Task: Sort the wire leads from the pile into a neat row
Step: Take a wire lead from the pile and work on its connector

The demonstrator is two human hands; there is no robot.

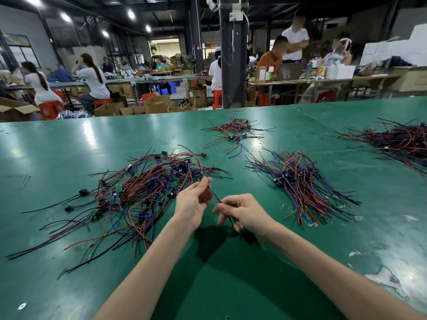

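1. A green table (69, 262) fills the near view.
2. A dark pillar (233, 65) stands behind its far edge.
3. Cardboard boxes (157, 103) and red stools (49, 109) are on the floor beyond.
4. An open laptop (288, 71) stands on a far bench (323, 80).

Left hand (193, 202) and right hand (245, 214) pinch one wire lead (214, 195).

Sprawling left of centre as a tangled pile (143, 192) of red, blue and black wire leads with small green boards. Fanning out to its right as a tidier sorted bundle (300, 183), dark connectors clustering across it. Running slantwise as one blue-red lead (213, 194), pinched between left hand (191, 204) and right hand (245, 213).
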